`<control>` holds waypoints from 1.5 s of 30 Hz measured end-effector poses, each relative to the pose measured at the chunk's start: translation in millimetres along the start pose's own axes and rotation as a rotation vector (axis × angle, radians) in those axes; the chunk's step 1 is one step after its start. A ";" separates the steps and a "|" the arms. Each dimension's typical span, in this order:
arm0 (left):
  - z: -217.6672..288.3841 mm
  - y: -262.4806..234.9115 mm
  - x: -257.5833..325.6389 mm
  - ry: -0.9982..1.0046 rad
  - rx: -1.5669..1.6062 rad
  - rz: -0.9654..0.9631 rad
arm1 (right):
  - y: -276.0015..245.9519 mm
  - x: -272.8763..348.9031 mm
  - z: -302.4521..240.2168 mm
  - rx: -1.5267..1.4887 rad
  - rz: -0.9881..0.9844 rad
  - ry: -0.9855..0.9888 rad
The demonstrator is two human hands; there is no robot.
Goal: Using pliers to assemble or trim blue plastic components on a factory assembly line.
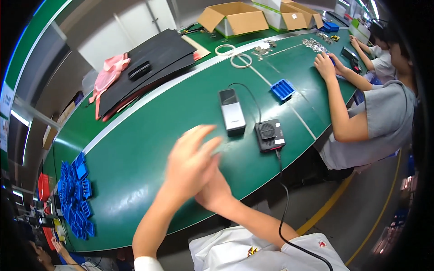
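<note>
My left hand [190,160] is raised over the green table [135,149], blurred, fingers spread, holding nothing. It lies over my right hand [216,192], which is mostly hidden beneath it; I cannot see what its fingers do. A grey oblong device [231,116] lies just beyond my hands, screen end away from me. To its right sits a small black box with a round grille [269,134], its black cable [282,203] running down toward my body.
A heap of blue trays [74,194] fills the left table end. One blue tray [282,89] lies past the devices. Black sheets [144,63], a pink cloth [108,74], cardboard boxes [235,18] and white rings [241,60] lie further off. A seated person's hand [325,67] works at right.
</note>
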State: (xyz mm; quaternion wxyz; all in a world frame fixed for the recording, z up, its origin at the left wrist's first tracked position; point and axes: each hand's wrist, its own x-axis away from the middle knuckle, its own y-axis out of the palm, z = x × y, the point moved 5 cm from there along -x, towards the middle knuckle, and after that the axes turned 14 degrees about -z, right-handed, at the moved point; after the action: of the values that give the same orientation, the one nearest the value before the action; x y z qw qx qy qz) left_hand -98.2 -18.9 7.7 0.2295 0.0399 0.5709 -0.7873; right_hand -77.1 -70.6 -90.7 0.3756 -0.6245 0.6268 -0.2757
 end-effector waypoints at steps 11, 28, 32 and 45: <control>6.5 172.0 -252.6 -0.263 -0.161 -0.429 | 40.9 8.3 17.4 -0.231 0.224 0.014; -67.6 -54.5 78.7 -0.462 0.720 0.439 | -9.7 15.0 29.5 -0.751 0.383 0.025; -91.7 -43.0 143.5 -0.572 0.687 0.517 | -11.8 29.2 15.3 -1.491 0.107 0.005; -101.1 -19.7 172.9 -0.571 0.790 0.316 | 19.3 46.5 -30.4 -1.373 -0.199 0.191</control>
State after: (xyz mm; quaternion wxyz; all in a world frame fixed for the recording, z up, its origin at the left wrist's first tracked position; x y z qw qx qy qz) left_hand -280.5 23.9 -66.0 0.4598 -0.0070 0.1313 -0.8782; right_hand -110.1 -119.1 -95.1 -0.1878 -0.7481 0.6292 0.0958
